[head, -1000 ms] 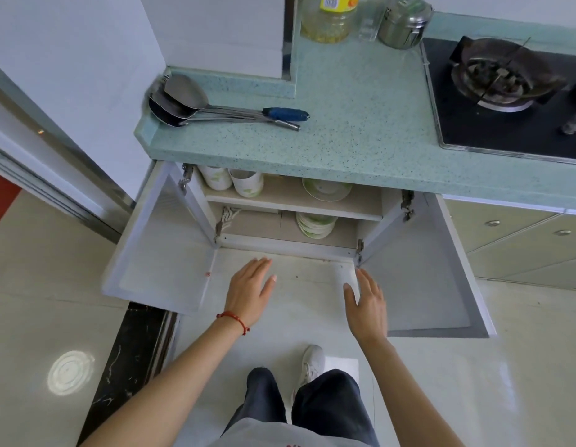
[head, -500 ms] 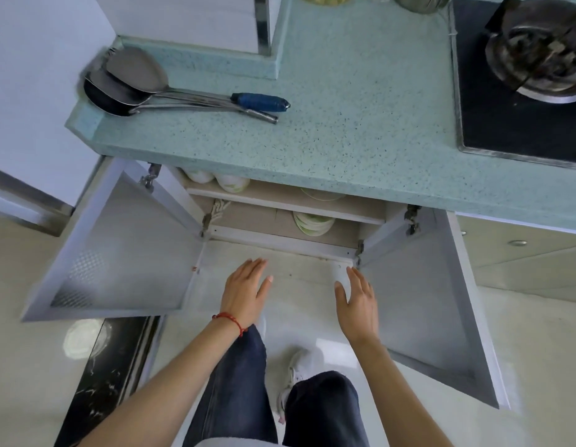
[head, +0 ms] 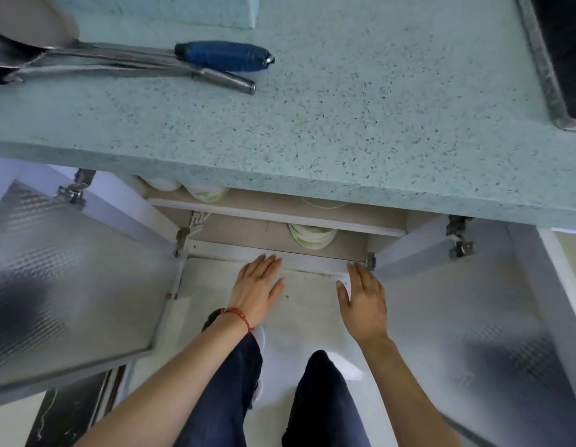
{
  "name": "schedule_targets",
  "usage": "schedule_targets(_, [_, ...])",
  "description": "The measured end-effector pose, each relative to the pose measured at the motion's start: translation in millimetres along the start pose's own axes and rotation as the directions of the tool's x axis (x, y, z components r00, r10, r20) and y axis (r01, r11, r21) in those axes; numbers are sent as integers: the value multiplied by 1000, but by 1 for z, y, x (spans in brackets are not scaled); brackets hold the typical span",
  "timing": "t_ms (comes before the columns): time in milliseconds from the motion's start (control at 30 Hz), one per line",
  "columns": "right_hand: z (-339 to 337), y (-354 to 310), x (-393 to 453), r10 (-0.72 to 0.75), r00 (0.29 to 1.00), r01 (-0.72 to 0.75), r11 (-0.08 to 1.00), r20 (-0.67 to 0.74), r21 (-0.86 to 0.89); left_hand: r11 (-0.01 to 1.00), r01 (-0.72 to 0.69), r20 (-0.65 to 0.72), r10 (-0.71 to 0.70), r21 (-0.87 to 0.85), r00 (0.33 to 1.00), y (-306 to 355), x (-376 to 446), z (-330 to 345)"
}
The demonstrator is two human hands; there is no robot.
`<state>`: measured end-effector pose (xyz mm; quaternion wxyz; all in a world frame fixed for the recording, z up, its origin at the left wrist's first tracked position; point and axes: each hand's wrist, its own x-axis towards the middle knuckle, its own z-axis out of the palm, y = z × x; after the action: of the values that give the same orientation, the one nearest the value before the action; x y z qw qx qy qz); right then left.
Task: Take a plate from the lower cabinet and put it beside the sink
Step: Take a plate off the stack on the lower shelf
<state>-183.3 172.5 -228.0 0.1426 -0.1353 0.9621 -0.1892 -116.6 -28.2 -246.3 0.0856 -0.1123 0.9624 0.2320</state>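
Note:
The lower cabinet (head: 280, 232) stands open under the teal countertop. A stack of white plates with green rims (head: 312, 236) rests on its bottom shelf, partly hidden by the shelf above. My left hand (head: 257, 287), with a red string at the wrist, is flat and empty, its fingertips at the cabinet's front sill just left of the plates. My right hand (head: 364, 300) is also spread and empty, a little below and right of the stack. No sink shows.
Both cabinet doors (head: 70, 279) (head: 473, 304) swing wide at either side of me. White bowls (head: 203, 190) and another plate (head: 325, 204) sit on the upper shelf. Metal ladles with a blue handle (head: 222, 56) lie on the countertop (head: 312, 124); the stove edge (head: 551, 66) is at right.
The view has dropped closer to the cabinet as I step in. Both hands have moved forward to the cabinet's front sill, still empty.

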Motion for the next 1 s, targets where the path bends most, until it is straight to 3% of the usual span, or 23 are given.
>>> schedule_targets(233, [68,31,59,-78,996,72,991,-48,-113,998,-63,-14,63,2,998,-31,63,66])
schedule_targets(467, [142,62,112,-73,990,60,993,-123,-100,994,-109,-59,110,24,992,-61,125,130])
schedule_targets(733, [211,102,166,-129,966,113,990,-223,-82,996,-74,-93,79,53,992,-87,181,202])
schedule_targets(1000, [254,125,204,-152,961,137,987,-229,-80,999,-49,-165,49,5,985,-97,210,254])
